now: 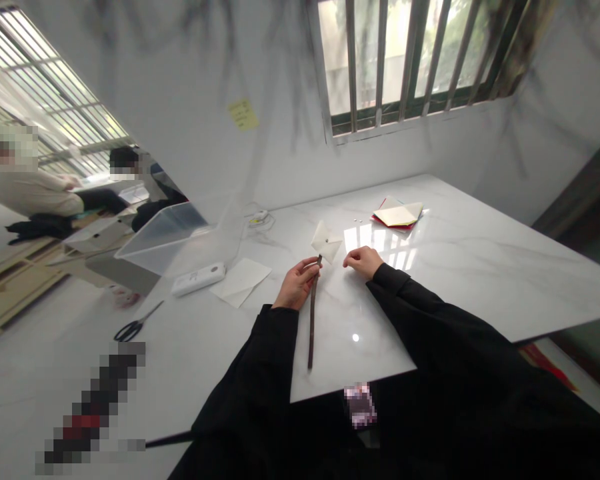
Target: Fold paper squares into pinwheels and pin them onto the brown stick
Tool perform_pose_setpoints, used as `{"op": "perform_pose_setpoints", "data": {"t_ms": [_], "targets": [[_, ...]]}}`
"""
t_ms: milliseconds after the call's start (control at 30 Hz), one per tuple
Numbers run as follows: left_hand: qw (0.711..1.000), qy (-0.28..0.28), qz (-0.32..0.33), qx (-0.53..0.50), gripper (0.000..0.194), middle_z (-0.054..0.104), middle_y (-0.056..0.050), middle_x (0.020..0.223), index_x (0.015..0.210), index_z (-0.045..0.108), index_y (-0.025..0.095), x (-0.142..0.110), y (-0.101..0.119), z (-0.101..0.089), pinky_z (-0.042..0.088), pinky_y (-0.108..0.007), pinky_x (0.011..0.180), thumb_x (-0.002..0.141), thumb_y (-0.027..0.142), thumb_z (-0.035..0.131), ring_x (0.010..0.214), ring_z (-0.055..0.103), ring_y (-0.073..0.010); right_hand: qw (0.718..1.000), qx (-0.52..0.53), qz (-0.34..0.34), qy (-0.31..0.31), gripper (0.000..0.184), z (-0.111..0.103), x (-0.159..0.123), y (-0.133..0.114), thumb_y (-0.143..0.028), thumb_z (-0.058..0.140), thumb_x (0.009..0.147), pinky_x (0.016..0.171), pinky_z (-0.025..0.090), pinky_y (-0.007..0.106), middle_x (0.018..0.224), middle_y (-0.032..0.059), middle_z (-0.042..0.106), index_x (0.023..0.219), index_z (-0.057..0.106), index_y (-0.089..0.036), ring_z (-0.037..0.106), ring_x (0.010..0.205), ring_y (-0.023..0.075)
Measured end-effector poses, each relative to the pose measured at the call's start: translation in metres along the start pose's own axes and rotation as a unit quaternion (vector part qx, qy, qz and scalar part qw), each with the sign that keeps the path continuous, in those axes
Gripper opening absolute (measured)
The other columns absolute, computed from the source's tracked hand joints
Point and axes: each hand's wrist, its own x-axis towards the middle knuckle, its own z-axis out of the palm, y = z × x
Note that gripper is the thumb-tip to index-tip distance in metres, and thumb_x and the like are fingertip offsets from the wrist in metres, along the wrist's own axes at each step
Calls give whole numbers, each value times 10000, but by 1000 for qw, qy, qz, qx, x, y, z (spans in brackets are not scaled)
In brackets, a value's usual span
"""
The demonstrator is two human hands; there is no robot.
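Note:
My left hand (pixel 298 283) is closed around the upper part of a thin dark brown stick, just below a small cream paper pinwheel (pixel 333 249). A small dark dot marks the pinwheel's centre. The stick (pixel 312 333) slants down over the white marbled table toward its front edge. To the right of the pinwheel, apart from it, is my right hand (pixel 364 263), with fingers curled in and no object visible in them. A creased cream paper sheet (pixel 241 283) lies left of my left hand.
Scissors (pixel 133 328), a white oblong device (pixel 199 279) and a clear plastic bin (pixel 167 230) are on the left. A stack of coloured paper (pixel 399 215) and two tiny white bits lie at the back. Two people sit in the left background.

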Motion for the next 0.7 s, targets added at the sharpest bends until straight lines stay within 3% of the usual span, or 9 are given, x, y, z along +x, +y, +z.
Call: {"op": "perform_pose_setpoints", "data": {"t_ms": [100,267,367,433,500,567,700], "targets": [[1000,-3,0,4,471,760,-48,950,1057,746,140,0,0,0,518,-207,813,650,261,950,803,661,-85,1000,12,12,24,209,2,0,1,-235,609,793,688,415,253,575,-38,614,880,795,-204,572,630,149],[1000,-11,-8,15,468,765,-50,934,1036,759,138,-2,0,2,509,-211,798,631,264,958,805,662,-94,996,41,14,80,603,2,-2,4,-177,600,771,733,450,260,569,-85,590,1374,615,-180,572,612,158],[999,-29,-16,29,444,770,-65,934,1024,764,133,-3,1,3,497,-223,775,639,252,950,795,661,-105,995,18,-7,102,734,-1,-3,5,-168,600,782,752,457,263,602,-84,617,1510,511,-206,587,630,162],[999,-32,-16,31,438,771,-73,943,1024,765,131,-3,1,3,493,-234,777,643,247,946,801,664,-114,996,-19,-3,83,574,-3,-2,5,-184,615,796,737,450,263,622,-55,643,1367,666,-219,596,651,166],[999,-24,-12,28,440,769,-73,934,1025,765,133,-2,0,2,491,-239,781,640,246,946,808,665,-119,997,-58,8,54,292,-5,-1,5,-221,632,816,708,435,263,659,-11,675,1044,814,-220,605,681,170],[999,-20,-10,25,443,765,-70,925,1029,766,135,-2,0,2,489,-240,785,640,248,945,815,664,-121,996,-78,13,39,193,-6,-1,4,-252,641,834,689,420,262,695,14,698,837,832,-222,610,702,171],[999,-22,-9,32,446,759,-59,921,1030,765,142,-2,0,2,484,-234,760,641,264,943,784,647,-109,996,-81,11,46,200,-7,-2,3,-249,639,844,696,418,260,708,11,704,861,837,-229,609,699,165]]}}
